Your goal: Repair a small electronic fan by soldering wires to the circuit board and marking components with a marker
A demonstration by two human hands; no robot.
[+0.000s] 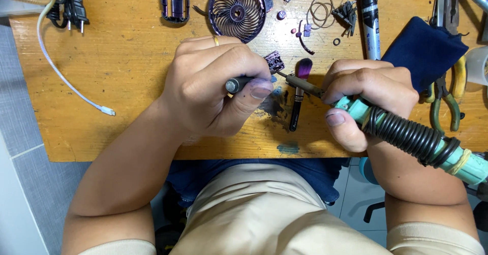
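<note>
Presently: soldering at a small circuit board (274,61).
Soldering iron (406,133) is gripped closed in right hand (371,95); grey-tipped tool (239,84) is pinched by left hand (213,85); steady tip contact is judged necessary.

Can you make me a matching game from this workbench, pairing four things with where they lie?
Things:
1. round fan grille
2. white cable
3. pliers
4. soldering iron

Places:
A. far right edge of the table
B. gripped in the right hand
C. top centre of the table
D. left part of the table

Pairs: 1-C, 2-D, 3-A, 4-B
</note>
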